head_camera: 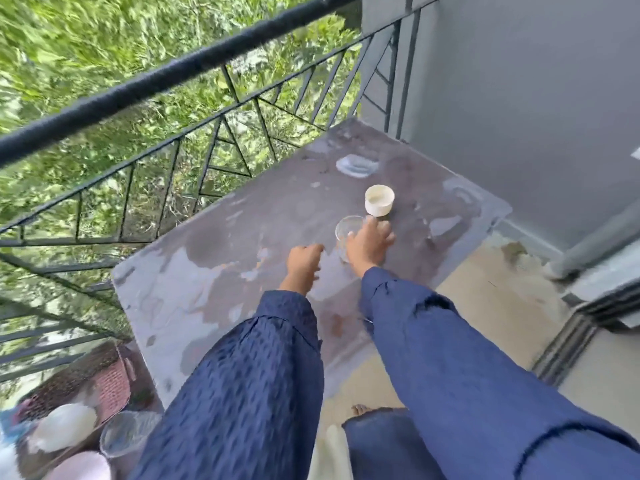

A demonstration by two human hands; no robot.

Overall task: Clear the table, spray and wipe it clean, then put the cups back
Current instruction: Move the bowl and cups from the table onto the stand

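Note:
A worn brown table [214,271] with pale patches stands against the balcony railing. On it sits a white cup [379,200], upright, toward the far right. Just in front of it stands a clear glass [347,227], and my right hand [370,244] is wrapped around its side. My left hand [304,266] hovers low over the table's middle, fingers curled, holding nothing. A clear shallow dish [357,165] lies farther back on the tabletop. Both arms wear dark blue sleeves.
A black metal railing [194,60] runs along the table's left, with greenery beyond. A grey wall [519,98] rises on the right. At the lower left a woven basket [104,379], a clear bowl [128,433] and white items sit on another surface.

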